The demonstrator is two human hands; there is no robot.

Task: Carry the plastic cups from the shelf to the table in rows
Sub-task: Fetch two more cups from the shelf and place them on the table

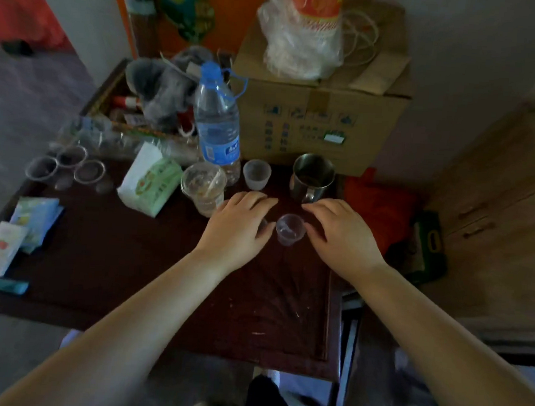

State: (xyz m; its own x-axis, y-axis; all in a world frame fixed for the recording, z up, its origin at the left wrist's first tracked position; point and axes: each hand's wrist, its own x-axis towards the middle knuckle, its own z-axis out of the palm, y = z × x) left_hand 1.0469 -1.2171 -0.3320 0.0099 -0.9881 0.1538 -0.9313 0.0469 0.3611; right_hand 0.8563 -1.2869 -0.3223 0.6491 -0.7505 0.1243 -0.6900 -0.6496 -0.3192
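Note:
A small clear plastic cup (289,229) stands upright on the dark wooden table (127,256), between my two hands. My left hand (238,226) lies palm down just left of it, fingers spread; a faint clear edge shows under its fingers, and I cannot tell what that is. My right hand (340,231) hovers just right of the cup, fingers apart, thumb close to its wall. A second small cup (256,173) stands further back. Three more clear cups (70,168) sit grouped at the table's left.
Behind the hands stand a metal mug (313,177), a large water bottle (218,119), a bigger plastic cup with a stick (203,186) and a cardboard box (317,120). A tissue pack (149,180) and packets (17,234) lie at the left. Table edge at right.

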